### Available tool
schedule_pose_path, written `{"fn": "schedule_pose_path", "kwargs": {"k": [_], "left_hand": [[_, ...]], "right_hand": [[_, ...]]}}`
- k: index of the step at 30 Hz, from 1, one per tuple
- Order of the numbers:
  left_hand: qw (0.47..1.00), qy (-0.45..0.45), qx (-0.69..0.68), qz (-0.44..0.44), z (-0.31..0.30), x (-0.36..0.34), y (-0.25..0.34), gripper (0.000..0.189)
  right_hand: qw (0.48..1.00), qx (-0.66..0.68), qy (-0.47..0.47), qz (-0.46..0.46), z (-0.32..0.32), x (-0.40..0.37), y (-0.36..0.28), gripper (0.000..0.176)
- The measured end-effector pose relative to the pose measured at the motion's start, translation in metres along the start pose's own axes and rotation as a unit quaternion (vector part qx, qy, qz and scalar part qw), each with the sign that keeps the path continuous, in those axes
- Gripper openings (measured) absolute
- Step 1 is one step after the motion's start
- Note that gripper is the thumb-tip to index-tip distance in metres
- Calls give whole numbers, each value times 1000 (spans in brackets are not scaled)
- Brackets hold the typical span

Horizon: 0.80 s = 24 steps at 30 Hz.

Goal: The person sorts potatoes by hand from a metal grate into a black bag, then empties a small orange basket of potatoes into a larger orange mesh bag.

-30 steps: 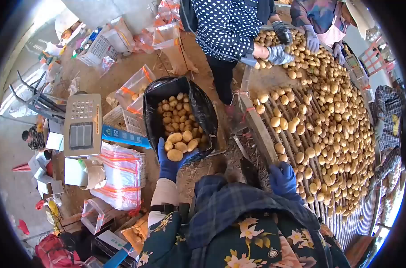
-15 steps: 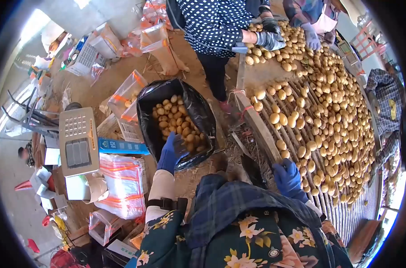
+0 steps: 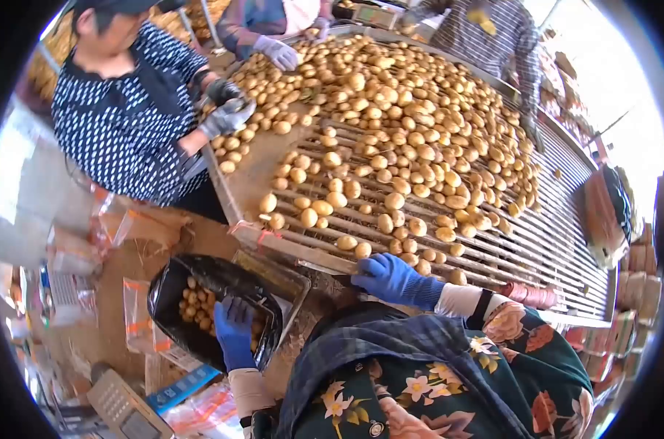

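Note:
My left hand (image 3: 235, 329), in a blue glove with a dark palm side or back, reaches into a black plastic bag (image 3: 172, 272), its fingers spread over the potatoes (image 3: 197, 306) inside. No potato shows in its grasp. My right hand (image 3: 392, 279), also gloved in blue, is closed on the near edge of the slatted table (image 3: 314, 256). Many potatoes (image 3: 420, 154) lie on the slats just beyond it, some close to its fingertips.
Across the table, a person in a dotted top (image 3: 120, 110) handles potatoes with gloved hands. Two more people stand at the far side, one in a checked shirt (image 3: 485, 36). A scale display (image 3: 127, 406), blue strip (image 3: 182, 388) and clear bags (image 3: 215, 410) lie at lower left.
The view has swung right towards the table, so the bag and scale appear lower and further left. My left hand stays over the bag's potatoes; my right hand stays at the table edge.

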State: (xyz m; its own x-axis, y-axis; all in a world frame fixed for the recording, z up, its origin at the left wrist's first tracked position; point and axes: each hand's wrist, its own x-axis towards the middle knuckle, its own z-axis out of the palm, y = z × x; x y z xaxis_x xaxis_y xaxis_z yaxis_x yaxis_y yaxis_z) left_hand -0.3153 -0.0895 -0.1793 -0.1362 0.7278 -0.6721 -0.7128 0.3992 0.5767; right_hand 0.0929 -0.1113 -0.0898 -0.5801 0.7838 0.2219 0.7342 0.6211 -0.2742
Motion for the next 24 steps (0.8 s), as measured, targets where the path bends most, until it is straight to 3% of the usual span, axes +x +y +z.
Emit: {"fn": "schedule_pose_path", "kwargs": {"k": [3,6,9,11,13,16,17,19,20,21,23,24], "left_hand": [[997,-32,70,2,53,5,-5,47],[987,-86,133,23,111,-9,-11,36],[964,-167,192,73,161,-27,-29,23],[940,-176,256,140,181,-26,-40,16],[932,-175,277,156,204,-25,-46,11],[858,-196,378,286,218,-4,-63,11],[832,-209,404,318,221,4,-72,11],[687,-228,527,446,228,16,-87,16],[646,-208,582,448,233,12,-93,14],[641,-223,581,449,241,8,-94,14],[595,-178,623,475,242,5,-96,16],[595,-181,625,472,240,8,-96,16]], "right_hand": [[1000,16,-8,5,-5,-3,-2,33],[993,36,77,76,-19,-14,-4,40],[969,27,68,236,-66,-47,21,43],[925,-18,169,339,-85,-84,51,49],[867,-89,245,424,-94,-130,84,43],[765,-78,241,591,-98,-185,116,38],[759,-81,247,597,-84,-192,128,38],[782,-22,248,571,-59,-191,140,39],[777,10,280,564,-51,-181,138,41],[770,40,313,555,-53,-157,133,42],[831,15,295,471,-73,-125,118,50],[831,116,309,448,-83,-116,110,53]]}}
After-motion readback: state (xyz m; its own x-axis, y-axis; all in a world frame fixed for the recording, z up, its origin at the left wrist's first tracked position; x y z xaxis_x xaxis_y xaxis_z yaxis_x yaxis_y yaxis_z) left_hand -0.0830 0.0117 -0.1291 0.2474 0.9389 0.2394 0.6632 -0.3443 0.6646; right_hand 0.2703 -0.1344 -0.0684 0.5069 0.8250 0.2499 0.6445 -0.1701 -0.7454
